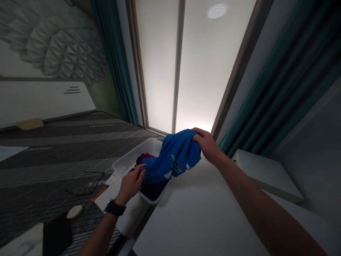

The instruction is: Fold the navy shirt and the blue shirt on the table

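Note:
A blue shirt (178, 154) with white lettering hangs partly lifted over a white plastic basket (125, 161). Its upper right end is bunched in my right hand (209, 144), whose fingers are closed round the cloth. My left hand (131, 184), with a dark watch (115, 207) on its wrist, lies at the lower left part of the shirt by the basket's near side. The thumb and forefinger of that hand are apart, and its other fingers are partly hidden. Dark cloth (154, 190) and a red-and-navy piece (145, 157) lie in the basket.
A white surface (191, 213) extends below the shirt, with a white box-like unit (266, 172) at right. Glasses (87, 183), a pale oval object (75, 212) and a black item (57, 233) lie on the dark patterned surface (66, 153). Teal curtains (271, 96) flank the frosted doors (202, 71).

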The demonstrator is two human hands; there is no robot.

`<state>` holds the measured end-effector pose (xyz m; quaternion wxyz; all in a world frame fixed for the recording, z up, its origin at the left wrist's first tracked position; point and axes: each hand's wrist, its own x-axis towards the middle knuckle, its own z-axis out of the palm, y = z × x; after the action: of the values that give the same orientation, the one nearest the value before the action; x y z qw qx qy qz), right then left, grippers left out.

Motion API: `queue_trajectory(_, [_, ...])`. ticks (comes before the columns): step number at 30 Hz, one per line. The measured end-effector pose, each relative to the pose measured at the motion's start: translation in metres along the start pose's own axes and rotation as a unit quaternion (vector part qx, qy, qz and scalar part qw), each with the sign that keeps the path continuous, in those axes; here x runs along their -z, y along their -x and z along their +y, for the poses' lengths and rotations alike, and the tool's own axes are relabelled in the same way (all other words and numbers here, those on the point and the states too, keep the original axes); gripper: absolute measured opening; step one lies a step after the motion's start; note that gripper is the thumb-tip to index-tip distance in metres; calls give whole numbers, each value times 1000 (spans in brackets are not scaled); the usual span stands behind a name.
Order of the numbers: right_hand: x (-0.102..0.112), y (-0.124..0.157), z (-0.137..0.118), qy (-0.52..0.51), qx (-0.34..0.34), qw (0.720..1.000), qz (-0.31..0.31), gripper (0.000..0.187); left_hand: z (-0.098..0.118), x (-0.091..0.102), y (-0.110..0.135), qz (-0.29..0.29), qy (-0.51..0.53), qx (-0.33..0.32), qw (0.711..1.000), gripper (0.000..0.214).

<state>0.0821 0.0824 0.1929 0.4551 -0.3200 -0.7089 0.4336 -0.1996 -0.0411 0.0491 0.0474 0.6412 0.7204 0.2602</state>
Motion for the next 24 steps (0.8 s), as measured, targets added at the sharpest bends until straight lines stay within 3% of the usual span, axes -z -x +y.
queue_trajectory(2, [14,8,-5,-45,6,997,57,27,2,2,-1,-3,5,-1,1000,46])
queue_trajectory(4, [21,17,3,-25,-8,997,79,36,10,6,-3,-16,27,-36,999,47])
queue_trajectory(5, [22,22,10,13,-24,998,61,39,16,8,-4,-28,40,-62,997,47])
queue_trajectory(7, [20,33,29,136,-53,988,-47,42,32,10,-5,-66,58,-113,990,47])
queue_trajectory(9, [12,47,46,296,-50,932,-204,43,47,10,-5,-102,54,-137,984,45])
queue_trajectory(11, [0,61,56,447,-45,867,-215,43,55,7,-4,-107,40,-134,984,41])
queue_trajectory(12, [-7,68,58,483,-39,850,-208,44,57,5,-3,-99,34,-124,987,40])
queue_trajectory(16, [-40,84,58,444,33,861,-245,56,50,-4,4,-67,29,-83,994,38])
queue_trajectory(20, [-72,99,74,438,81,838,-316,107,47,-7,9,-63,35,-74,995,36])
queue_trajectory(22, [-85,110,90,474,111,824,-289,104,48,-7,9,-74,38,-80,993,35])
queue_trajectory(24, [-92,121,107,500,153,820,-233,77,48,-7,9,-80,42,-85,992,34])
